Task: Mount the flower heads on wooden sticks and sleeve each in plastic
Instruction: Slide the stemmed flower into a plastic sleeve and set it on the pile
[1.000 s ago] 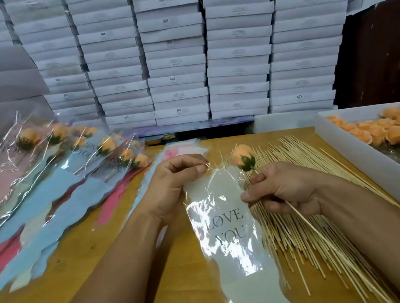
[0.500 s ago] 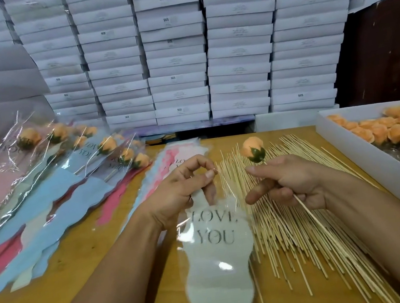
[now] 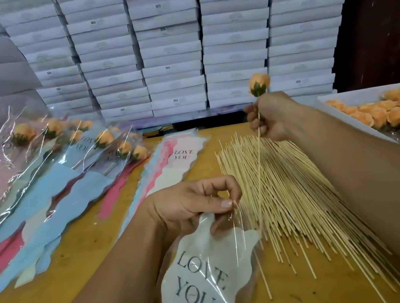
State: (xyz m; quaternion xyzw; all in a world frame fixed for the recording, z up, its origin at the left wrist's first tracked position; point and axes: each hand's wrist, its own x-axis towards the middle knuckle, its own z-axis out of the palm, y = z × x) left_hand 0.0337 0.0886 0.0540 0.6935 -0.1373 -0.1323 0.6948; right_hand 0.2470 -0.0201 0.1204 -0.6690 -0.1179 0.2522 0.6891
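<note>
Here, a stick (image 3: 258, 165) topped by a flower (image 3: 259, 84) is held aloft in the curled fingers of the right hand (image 3: 271, 120), above the loose sticks (image 3: 292, 197) on the worktop (image 3: 78, 251). A sleeve (image 3: 204, 281) mouth is pinched by the left hand (image 3: 191, 205) fingers.

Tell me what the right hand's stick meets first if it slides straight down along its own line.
Probably the open mouth of the clear "LOVE YOU" plastic sleeve pinched by the left hand; the right hand's thin wooden stick aims there, depth unclear.
</note>
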